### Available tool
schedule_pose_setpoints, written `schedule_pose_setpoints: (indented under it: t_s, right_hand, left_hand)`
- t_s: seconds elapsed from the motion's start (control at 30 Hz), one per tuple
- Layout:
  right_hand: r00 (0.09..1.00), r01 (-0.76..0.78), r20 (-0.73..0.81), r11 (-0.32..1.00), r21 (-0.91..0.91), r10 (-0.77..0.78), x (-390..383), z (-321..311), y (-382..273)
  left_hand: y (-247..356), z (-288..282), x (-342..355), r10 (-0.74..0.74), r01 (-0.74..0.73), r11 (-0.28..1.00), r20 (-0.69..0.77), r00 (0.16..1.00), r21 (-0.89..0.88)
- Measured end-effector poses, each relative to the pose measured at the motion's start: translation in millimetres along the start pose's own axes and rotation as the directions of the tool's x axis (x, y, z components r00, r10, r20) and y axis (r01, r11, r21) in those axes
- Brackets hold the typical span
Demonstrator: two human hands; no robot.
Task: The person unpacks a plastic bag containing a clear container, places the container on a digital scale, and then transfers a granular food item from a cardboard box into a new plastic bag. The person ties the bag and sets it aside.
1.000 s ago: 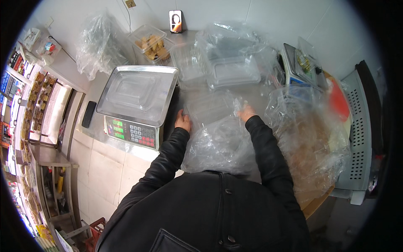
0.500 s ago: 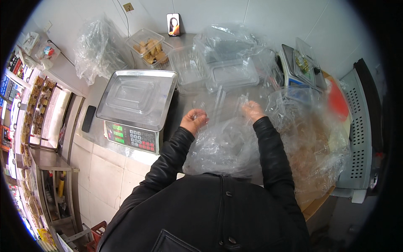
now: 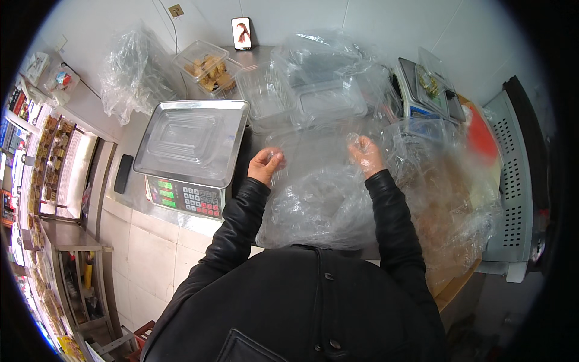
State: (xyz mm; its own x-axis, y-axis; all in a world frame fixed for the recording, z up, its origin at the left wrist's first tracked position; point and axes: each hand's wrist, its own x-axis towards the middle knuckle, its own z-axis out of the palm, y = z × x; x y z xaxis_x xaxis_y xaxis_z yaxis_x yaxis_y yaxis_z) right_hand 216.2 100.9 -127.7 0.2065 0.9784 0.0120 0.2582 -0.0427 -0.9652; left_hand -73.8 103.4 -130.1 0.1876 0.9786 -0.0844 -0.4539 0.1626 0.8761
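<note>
My left hand (image 3: pixel 265 164) and my right hand (image 3: pixel 367 154) pinch the upper part of a large crumpled clear plastic bag (image 3: pixel 316 208) on the steel table, one at each side. Its upper part stretches between them, very see-through, so its edges are hard to make out. Beyond my hands lie an open clear plastic tub (image 3: pixel 265 93) and a clear lid or tray (image 3: pixel 329 102). Left of my hands a scale (image 3: pixel 184 194) bears a steel pan with a clear lid (image 3: pixel 181 137) in it.
Clear tubs of brown food pieces (image 3: pixel 211 72), a lit phone (image 3: pixel 241 33) and bagged plastic (image 3: pixel 132 75) line the back. A dark phone (image 3: pixel 123 174) lies left; a second scale (image 3: pixel 410 90), loose plastic (image 3: pixel 440 193) and a perforated metal appliance (image 3: pixel 506 187) are right; shelving (image 3: pixel 84 289) stands lower left.
Both hands have risen a little and closed on the bag's upper part. My left hand went rightward, then slightly back left; my right hand moved slightly right, then up.
</note>
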Motion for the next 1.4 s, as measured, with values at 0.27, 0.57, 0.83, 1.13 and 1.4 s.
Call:
schedule_pose_setpoints:
  t_s: [0.27,0.57,0.83,1.13,1.4]
  right_hand:
    - [0.993,0.050,0.111,0.999,-0.016,-0.048,-0.8,-2.7,6.1]
    - [0.967,0.251,0.053,0.968,0.001,-0.251,0.4,-5.7,-44.0]
    - [0.969,0.237,-0.206,0.717,0.655,-0.132,2.6,-84.2,-61.0]
    - [0.828,0.458,-0.532,0.334,0.824,0.178,6.6,-104.2,-49.0]
    - [0.990,-0.099,0.044,0.421,0.902,0.137,-29.0,-14.9,-56.8]
  left_hand:
    - [-7.8,-5.4,-2.0,-0.059,0.059,0.998,0.021,0.998,0.017]
    - [-9.5,-4.8,-4.9,-0.108,0.107,0.994,0.085,0.991,0.017]
    - [-6.4,-17.8,-5.9,-0.078,0.082,0.995,0.067,0.995,-0.061]
    - [-0.6,-31.8,5.9,0.052,0.037,0.945,0.259,0.964,-0.326]
    - [7.8,18.0,6.4,0.049,0.080,0.864,0.241,0.969,-0.497]
